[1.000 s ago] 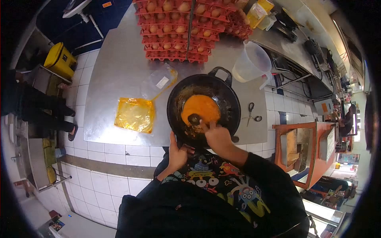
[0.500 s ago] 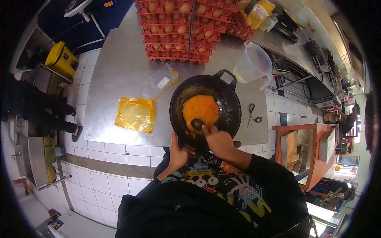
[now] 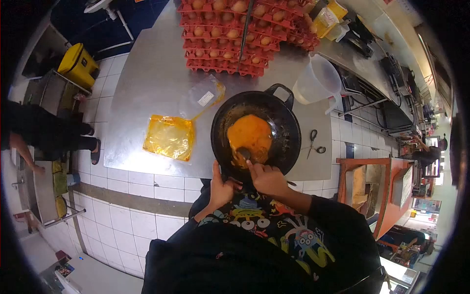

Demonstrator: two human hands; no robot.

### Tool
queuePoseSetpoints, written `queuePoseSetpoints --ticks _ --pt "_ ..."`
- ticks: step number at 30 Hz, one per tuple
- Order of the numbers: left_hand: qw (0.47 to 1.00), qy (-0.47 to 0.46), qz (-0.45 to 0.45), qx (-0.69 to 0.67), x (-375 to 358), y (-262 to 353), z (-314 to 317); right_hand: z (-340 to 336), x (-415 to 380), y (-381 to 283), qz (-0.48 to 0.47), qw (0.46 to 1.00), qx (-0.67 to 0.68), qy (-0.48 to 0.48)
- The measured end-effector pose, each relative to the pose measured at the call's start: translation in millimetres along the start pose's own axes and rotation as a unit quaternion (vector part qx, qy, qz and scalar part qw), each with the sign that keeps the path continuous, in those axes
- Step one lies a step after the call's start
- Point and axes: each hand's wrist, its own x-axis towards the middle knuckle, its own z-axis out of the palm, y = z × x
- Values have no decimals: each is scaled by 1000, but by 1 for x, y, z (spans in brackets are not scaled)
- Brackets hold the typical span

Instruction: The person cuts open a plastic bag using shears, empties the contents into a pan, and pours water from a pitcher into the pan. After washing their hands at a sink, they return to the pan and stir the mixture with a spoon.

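Observation:
A black wok (image 3: 290,147) with loop handles stands on the steel table and holds a pool of orange liquid (image 3: 249,132), which looks like beaten egg. My left hand (image 3: 221,192) grips the wok at its near left edge, one finger lying up along the outer wall; the near handle is mostly hidden. In my right hand (image 3: 268,180) is a dark ladle (image 3: 244,153), its bowl dipped at the near edge of the liquid. The fingers are wrapped round its handle, low over the wok's near rim.
Left of the wok lie a yellow-smeared plastic bag (image 3: 169,138) and a clear bag (image 3: 203,95) with a label. Scissors (image 3: 315,144) and a plastic jug (image 3: 317,81) are to the right. Stacked red egg trays (image 3: 227,44) stand behind. Another person (image 3: 54,130) is at far left.
The ladle's bowl has shifted slightly within the wok, my right hand moving with it. My left hand stays on the wok. The other person's arm at far left now shows.

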Motion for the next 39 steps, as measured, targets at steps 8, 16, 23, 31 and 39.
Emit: queuePoseSetpoints --ticks 8,16,23,31,39 --pt "1000 5 16 9 -2 5 2 -11 28 54 225 914 316 -118" --pt "1000 -4 0 -9 -4 9 3 -25 4 44 207 898 361 -144" --pt "1000 4 -5 7 -2 -1 1 44 27 52 237 784 571 -51" --pt "999 3 41 -11 -3 -5 2 -8 13 50 210 845 473 -132" --pt "1000 10 9 -8 -3 -3 -1 -15 11 65 170 832 488 -200"
